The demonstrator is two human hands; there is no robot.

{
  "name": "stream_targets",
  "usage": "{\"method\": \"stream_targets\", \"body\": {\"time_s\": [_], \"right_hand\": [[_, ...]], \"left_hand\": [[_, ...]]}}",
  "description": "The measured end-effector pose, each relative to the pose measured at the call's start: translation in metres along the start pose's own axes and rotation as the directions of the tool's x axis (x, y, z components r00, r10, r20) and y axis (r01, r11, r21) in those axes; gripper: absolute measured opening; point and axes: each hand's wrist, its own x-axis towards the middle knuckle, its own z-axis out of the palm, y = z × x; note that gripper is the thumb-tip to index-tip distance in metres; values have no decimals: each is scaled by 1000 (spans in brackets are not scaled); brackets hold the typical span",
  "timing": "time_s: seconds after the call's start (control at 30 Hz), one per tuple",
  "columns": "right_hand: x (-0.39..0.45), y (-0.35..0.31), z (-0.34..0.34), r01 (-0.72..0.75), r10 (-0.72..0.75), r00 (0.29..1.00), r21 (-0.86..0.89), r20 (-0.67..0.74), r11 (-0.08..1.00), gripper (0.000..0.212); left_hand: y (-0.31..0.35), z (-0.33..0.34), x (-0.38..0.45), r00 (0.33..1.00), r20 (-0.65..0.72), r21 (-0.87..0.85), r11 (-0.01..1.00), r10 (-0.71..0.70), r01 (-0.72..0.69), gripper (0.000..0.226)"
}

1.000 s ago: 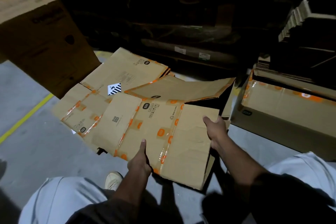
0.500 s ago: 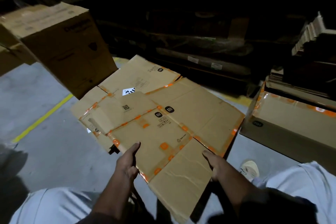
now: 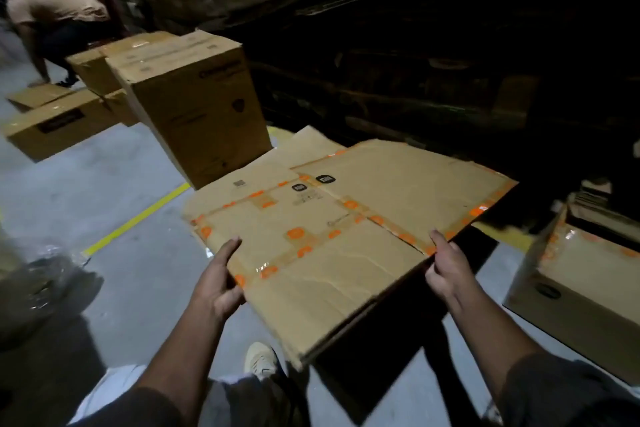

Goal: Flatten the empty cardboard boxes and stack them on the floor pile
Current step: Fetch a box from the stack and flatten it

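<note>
Flattened box (image 3: 322, 253) is mid-air, held level between both hands over the grey floor (image 3: 114, 191), its far end overlapping the pile (image 3: 311, 149) of flat cardboard behind it. Left hand (image 3: 218, 284) grips the near-left edge, thumb on top by the orange tape, fingers curled under. Right hand (image 3: 446, 270) pinches the right edge at a taped corner, thumb up top, rest of the fingers hidden beneath.

Count-wise: one sheet in hand, and at least two more flat sheets showing in the pile past it, can't tell how many are under there. Upright boxes on the left: one tall box (image 3: 197, 104) touching the pile's left edge, a second box (image 3: 100, 69) behind it, and a long low box (image 3: 59, 125) lying further left. One more taped box (image 3: 588, 274) sits on the right, open at the top, near the sheet's right edge but apart from it.

Edges: the sheet's near corner hangs over a light shoe (image 3: 259, 357), and there's dark shadow under its right side. A yellow line (image 3: 138, 218) runs diagonally across the floor left of the pile. Open concrete lies between that line and the low box, so the left side has the room. Some crumpled plastic wrap (image 3: 45, 274) lies at near left. Another person (image 3: 52, 21) is bent over at far left.
</note>
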Motion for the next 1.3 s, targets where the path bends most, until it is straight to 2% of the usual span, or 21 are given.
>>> {"method": "stream_targets", "body": {"time_s": [0.1, 0.17, 0.27, 0.43, 0.6, 0.7, 0.77, 0.8, 0.87, 1.0, 1.1, 1.17, 1.23, 1.3], "right_hand": [[3, -6, 43, 63, -60, 997, -52, 46, 997, 64], [11, -5, 69, 79, -76, 996, -85, 45, 993, 62], [29, 3, 102, 84, -78, 995, -106, 57, 991, 57], [57, 24, 160, 77, -63, 992, -124, 111, 989, 56], [114, 40, 237, 108, -74, 976, -164, 204, 981, 55], [160, 58, 276, 60, -13, 972, -193, 235, 979, 60], [195, 82, 293, -4, 50, 973, -202, 224, 979, 73], [211, 97, 298, -30, 72, 979, -217, 193, 976, 78], [233, 132, 303, -70, 115, 983, -285, 144, 956, 80], [259, 192, 295, -147, 232, 959, -417, 162, 897, 93], [275, 210, 286, -147, 263, 943, -455, 205, 878, 95], [277, 213, 282, -129, 267, 938, -494, 220, 860, 94], [270, 208, 279, -85, 252, 942, -571, 221, 816, 90], [256, 196, 276, -14, 203, 955, -652, 215, 758, 81]], "left_hand": [[15, 16, 8, 997, 74, 47, 998, -34, 30, 26], [18, 16, 15, 997, 64, 117, 992, -50, 42, 38], [23, -3, 36, 1000, -13, 175, 985, 2, 0, 58], [36, -34, 81, 994, -72, 120, 990, 79, -70, 41], [66, -51, 143, 977, -103, 175, 970, 188, -168, 27], [78, -64, 204, 957, -190, 230, 958, 217, -172, 30], [76, -74, 249, 932, -287, 299, 945, 219, -130, 34], [67, -80, 273, 916, -343, 332, 939, 207, -88, 36], [46, -92, 312, 897, -405, 388, 922, 178, -7, 27], [5, -124, 367, 884, -465, 508, 831, 43, 226, 8], [-17, -154, 397, 886, -447, 609, 768, 126, 199, 30], [-24, -157, 402, 877, -429, 672, 725, 216, 150, 32], [-17, -126, 382, 859, -400, 750, 653, 318, 108, 29], [-11, -97, 364, 887, -325, 793, 606, 329, 66, 37]]}}
